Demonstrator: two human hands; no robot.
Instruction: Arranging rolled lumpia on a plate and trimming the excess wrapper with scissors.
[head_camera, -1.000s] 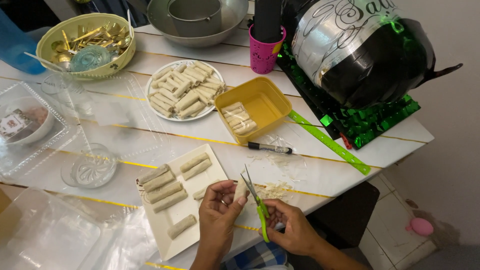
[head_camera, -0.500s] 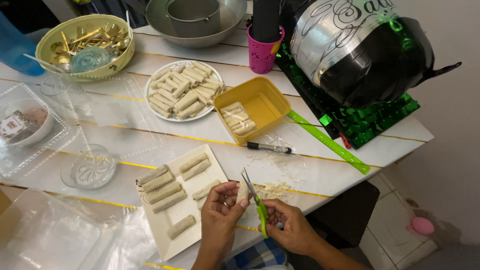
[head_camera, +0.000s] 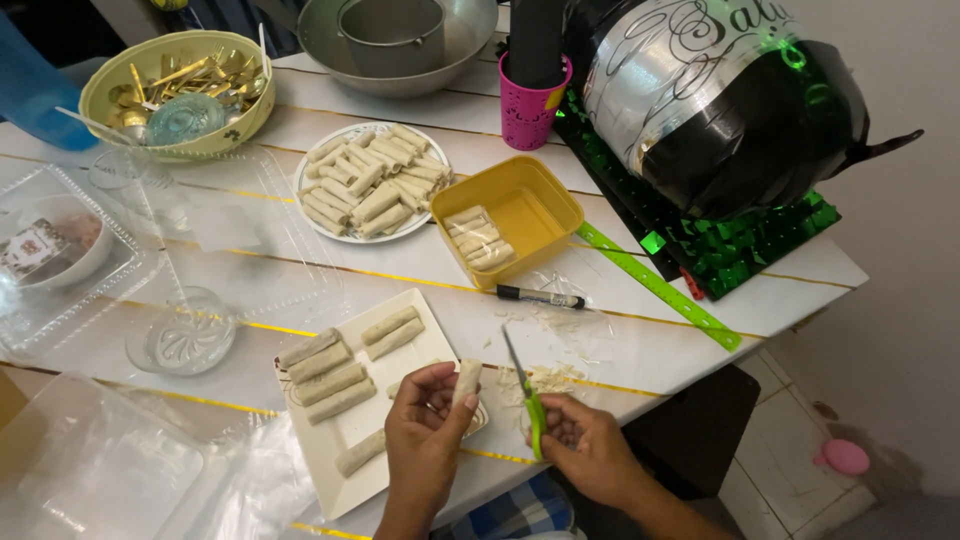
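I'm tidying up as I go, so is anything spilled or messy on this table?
Yes. Pale scraps lie strewn on the table by the scissors in the right hand. The left hand holds a roll over the tray.

Roll (head_camera: 467, 380) and scissors (head_camera: 527, 397) in hands

Steel bowl (head_camera: 330, 55) cropped at top
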